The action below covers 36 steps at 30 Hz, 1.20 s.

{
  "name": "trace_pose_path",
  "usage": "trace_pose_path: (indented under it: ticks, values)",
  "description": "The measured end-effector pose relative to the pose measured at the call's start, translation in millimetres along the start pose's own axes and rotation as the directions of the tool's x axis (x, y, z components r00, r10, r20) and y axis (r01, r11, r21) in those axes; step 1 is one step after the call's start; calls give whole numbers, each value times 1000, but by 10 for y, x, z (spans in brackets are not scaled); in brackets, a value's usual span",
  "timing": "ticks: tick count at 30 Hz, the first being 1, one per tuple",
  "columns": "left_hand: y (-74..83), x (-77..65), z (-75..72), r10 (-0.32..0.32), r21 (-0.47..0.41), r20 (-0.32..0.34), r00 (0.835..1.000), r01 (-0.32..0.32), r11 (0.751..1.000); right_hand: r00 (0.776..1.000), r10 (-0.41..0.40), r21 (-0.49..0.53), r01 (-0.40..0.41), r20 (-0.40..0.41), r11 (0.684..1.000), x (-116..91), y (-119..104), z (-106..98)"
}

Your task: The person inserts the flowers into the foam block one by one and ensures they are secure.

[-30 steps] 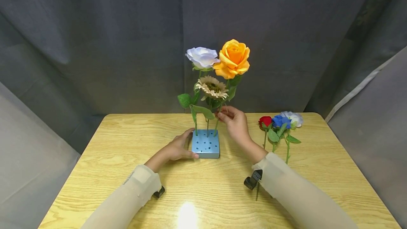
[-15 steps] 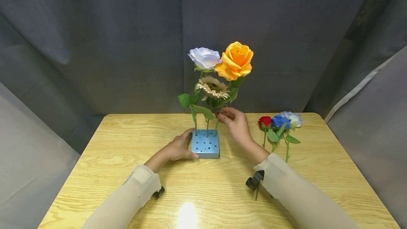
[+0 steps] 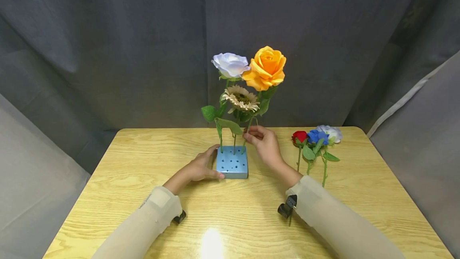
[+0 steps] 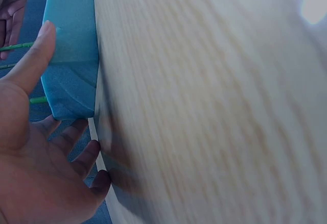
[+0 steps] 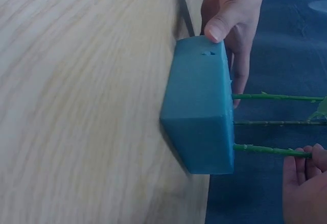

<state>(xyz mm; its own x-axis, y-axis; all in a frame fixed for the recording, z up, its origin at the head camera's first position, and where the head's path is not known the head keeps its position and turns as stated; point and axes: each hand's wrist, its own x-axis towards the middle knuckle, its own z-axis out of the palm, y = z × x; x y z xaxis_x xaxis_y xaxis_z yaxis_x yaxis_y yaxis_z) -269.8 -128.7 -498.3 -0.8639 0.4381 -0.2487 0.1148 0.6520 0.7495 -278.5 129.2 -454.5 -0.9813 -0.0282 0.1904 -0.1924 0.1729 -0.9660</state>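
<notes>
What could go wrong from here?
1. The orange rose leans right on the stem that the right hand pinches; on release it might tilt further.
2. All three stems stand near the blue block's far edge; it could tip backward if the left hand lets go.
3. The orange rose overlaps the standing pale rose in the head view; moving it may nudge that one.

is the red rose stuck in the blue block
No, the red rose lies on the table beside the blue flower, apart from the blue block.
</notes>
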Motion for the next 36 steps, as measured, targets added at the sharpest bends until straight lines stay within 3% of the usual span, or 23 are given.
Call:
trace_pose_path:
  ticks: [16, 36]
  values:
    - [25, -11, -10, 10, -3, 8, 1000, -10, 1000, 999, 36, 62, -37, 5, 997, -42, 124, 66]
    - [38, -10, 0, 2, 7, 8, 1000, -2, 1000, 1000, -14, 5, 14, 21, 1000, -51, 269, 85]
